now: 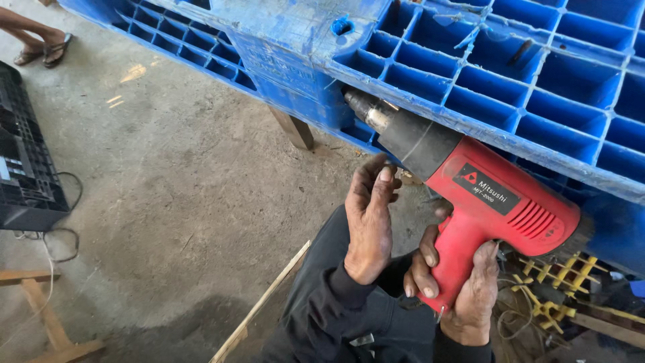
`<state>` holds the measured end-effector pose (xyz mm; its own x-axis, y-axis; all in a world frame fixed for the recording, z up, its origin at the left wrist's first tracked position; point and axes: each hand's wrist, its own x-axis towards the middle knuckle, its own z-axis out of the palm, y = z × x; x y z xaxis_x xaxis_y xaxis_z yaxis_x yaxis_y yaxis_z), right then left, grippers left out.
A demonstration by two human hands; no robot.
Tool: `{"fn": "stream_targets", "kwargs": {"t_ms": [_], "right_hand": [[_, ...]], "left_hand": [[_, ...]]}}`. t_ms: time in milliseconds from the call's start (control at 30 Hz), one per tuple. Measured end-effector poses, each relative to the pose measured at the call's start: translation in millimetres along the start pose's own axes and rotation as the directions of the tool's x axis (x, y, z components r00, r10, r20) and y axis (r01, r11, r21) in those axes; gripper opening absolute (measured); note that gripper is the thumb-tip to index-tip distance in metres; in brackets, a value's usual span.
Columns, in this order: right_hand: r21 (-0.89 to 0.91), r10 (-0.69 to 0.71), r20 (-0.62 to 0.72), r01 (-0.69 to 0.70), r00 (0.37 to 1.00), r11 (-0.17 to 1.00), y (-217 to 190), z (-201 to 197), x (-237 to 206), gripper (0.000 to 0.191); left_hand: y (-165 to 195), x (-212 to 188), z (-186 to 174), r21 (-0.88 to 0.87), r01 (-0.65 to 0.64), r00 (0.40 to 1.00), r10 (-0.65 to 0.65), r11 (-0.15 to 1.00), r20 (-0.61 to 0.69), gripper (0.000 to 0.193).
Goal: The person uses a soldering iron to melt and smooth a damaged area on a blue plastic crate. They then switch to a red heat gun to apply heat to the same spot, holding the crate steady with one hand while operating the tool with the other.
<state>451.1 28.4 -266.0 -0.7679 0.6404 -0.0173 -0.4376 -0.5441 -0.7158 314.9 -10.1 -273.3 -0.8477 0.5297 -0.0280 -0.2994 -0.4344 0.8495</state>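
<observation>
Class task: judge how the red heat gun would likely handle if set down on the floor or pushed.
The heat gun looks rigid and probably front-heavy: a long barrel sits above a narrow handle gripped by the right hand. Stood on that handle it would likely tip. Its angular body seems unlikely to roll.

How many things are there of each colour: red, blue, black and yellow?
Red: 1, the heat gun, held by the right hand, with the left hand beside it
Blue: 1, the plastic pallet
Black: 1, the crate
Yellow: 1, the grid piece
Total: 4
</observation>
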Motion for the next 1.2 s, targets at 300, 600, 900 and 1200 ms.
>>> {"fn": "stream_targets", "kwargs": {"t_ms": [300,600,900,1200], "right_hand": [[-0.012,0.032,-0.02,-0.032,0.999,0.999,-2,-11,6,0.08],[-0.028,0.065,-0.104,-0.068,0.992,0.997,-1,-25,10,0.082],[-0.072,0.068,-0.08,-0.074,0.994,0.995,-5,-33,14,0.081],[-0.108,0.063,-0.108,-0.075,0.992,0.991,-7,-36,15,0.081]], "left_hand": [[-1,-27,7,0.542,-0.52,0.853,0.436,0.66,0.287,0.028],[12,-13,2,0.752,-0.538,0.842,0.199,0.382,0.502,0.069],[15,-17,6,0.743,-0.514,0.854,0.176,0.429,0.489,0.066],[16,-16,9,0.712,-0.519,0.849,0.189,0.473,0.494,0.065]]}}
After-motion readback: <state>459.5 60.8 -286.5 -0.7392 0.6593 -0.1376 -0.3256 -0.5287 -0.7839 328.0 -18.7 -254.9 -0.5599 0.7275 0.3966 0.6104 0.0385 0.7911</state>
